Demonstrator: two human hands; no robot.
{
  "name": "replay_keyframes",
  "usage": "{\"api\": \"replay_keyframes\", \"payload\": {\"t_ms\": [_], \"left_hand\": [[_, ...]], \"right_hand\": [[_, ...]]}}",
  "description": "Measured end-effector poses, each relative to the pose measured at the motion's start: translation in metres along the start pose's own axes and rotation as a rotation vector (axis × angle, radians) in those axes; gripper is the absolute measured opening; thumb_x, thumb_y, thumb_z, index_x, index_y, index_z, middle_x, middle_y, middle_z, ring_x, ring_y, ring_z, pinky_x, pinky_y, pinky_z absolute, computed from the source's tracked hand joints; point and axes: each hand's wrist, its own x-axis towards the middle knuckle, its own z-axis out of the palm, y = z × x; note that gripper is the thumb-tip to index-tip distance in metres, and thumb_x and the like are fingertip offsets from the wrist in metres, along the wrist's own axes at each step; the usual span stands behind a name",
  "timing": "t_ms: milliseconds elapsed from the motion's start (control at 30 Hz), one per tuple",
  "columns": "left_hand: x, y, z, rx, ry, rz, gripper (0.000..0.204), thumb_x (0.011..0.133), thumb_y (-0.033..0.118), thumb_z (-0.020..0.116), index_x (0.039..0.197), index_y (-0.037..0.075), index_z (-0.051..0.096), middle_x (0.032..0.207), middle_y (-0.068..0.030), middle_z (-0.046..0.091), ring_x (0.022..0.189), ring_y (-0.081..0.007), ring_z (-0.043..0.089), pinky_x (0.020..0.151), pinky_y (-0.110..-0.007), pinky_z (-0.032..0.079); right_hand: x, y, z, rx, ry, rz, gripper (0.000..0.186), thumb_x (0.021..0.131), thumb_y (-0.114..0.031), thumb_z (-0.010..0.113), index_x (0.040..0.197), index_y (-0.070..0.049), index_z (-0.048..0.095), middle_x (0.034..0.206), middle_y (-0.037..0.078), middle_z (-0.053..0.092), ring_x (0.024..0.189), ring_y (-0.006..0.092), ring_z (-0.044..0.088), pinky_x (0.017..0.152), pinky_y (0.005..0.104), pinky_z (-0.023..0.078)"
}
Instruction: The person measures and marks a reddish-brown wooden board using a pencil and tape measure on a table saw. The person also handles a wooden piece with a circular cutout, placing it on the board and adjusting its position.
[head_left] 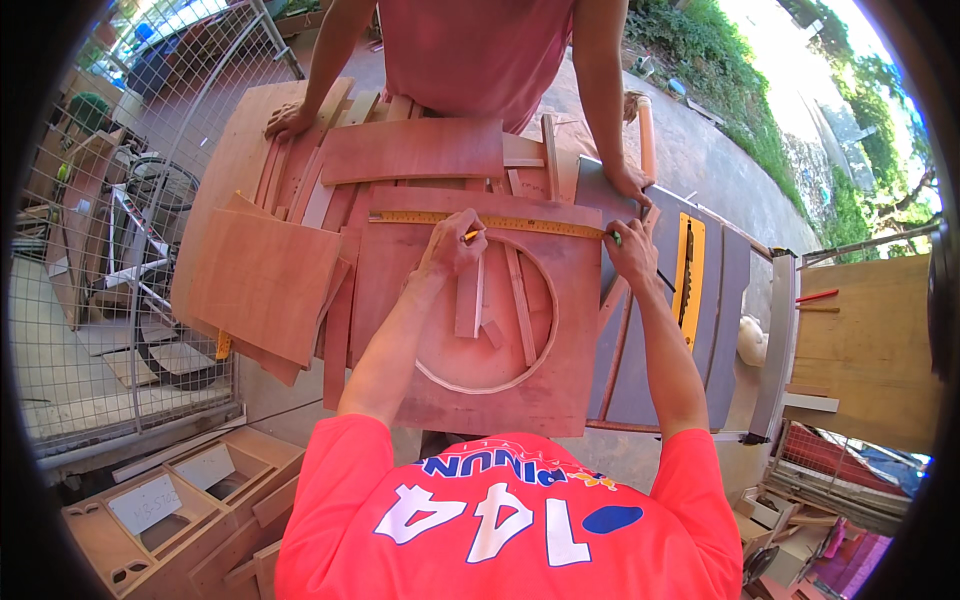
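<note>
My left hand (455, 243) is closed near the middle of a yellow ruler-like measuring strip (550, 226), pinching a small yellow-orange, pencil-like thing (470, 237). At the strip's right end my right hand (632, 252) is closed round a slim pen-like thing, green in front (616, 239); a dark rod shows behind the hand. Strip and hands are over a square reddish-brown wooden panel (550, 400) with a large round hole cut out of it. Wood offcuts (469, 300) show through the hole. The fingers' undersides are hidden.
Across from me stands a person in a pink shirt (475, 60), one hand on each side of the boards. Thin wood sheets (265, 280) are piled left. A grey table saw (720, 290) with its toothed blade (687, 265) exposed is right. A wire fence (150, 240) borders the left.
</note>
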Motion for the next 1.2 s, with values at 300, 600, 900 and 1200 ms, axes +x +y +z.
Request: {"api": "replay_keyframes", "payload": {"t_ms": [300,600,900,1200], "left_hand": [[0.002,0.008,-0.008,-0.051,-0.097,-0.157,0.011,0.086,0.008,0.068,0.086,0.001,0.059,0.072,-0.0118,0.064,0.066,-0.0153,0.063,0.061,-0.033,0.049],[0.004,0.008,-0.001,-0.078,0.013,-0.099,0.012,0.089,0.01,0.068,0.088,0.001,0.061,0.07,-0.0118,0.064,0.063,-0.0143,0.06,0.059,-0.032,0.047],[0.003,0.005,0.001,-0.019,0.022,-0.069,0.012,0.088,0.012,0.068,0.089,0.002,0.062,0.071,-0.0147,0.065,0.064,-0.0173,0.065,0.06,-0.034,0.049],[0.001,0.006,0.002,-0.157,-0.07,-0.24,0.009,0.089,0.01,0.069,0.09,0.002,0.063,0.076,-0.0092,0.07,0.068,-0.0149,0.067,0.063,-0.032,0.052]], "right_hand": [[0.002,0.002,0.001,0.006,-0.033,0.026,0.022,0.094,-0.035,0.067,0.112,-0.022,0.072,0.115,0.009,0.063,0.121,0.0325,0.059,0.092,0.049,0.053],[0.002,0.004,0.004,0.008,-0.025,0.019,0.021,0.094,-0.034,0.067,0.111,-0.022,0.072,0.114,0.009,0.063,0.12,0.0317,0.059,0.092,0.0482,0.053],[0.002,0.003,0.003,0.021,-0.028,0.029,0.022,0.095,-0.034,0.066,0.112,-0.021,0.072,0.115,0.009,0.063,0.12,0.0318,0.06,0.091,0.0486,0.053],[0.003,0.005,0.006,-0.008,-0.003,0.01,0.023,0.095,-0.034,0.066,0.113,-0.021,0.072,0.114,0.011,0.063,0.116,0.0333,0.062,0.09,0.0499,0.054]]}}
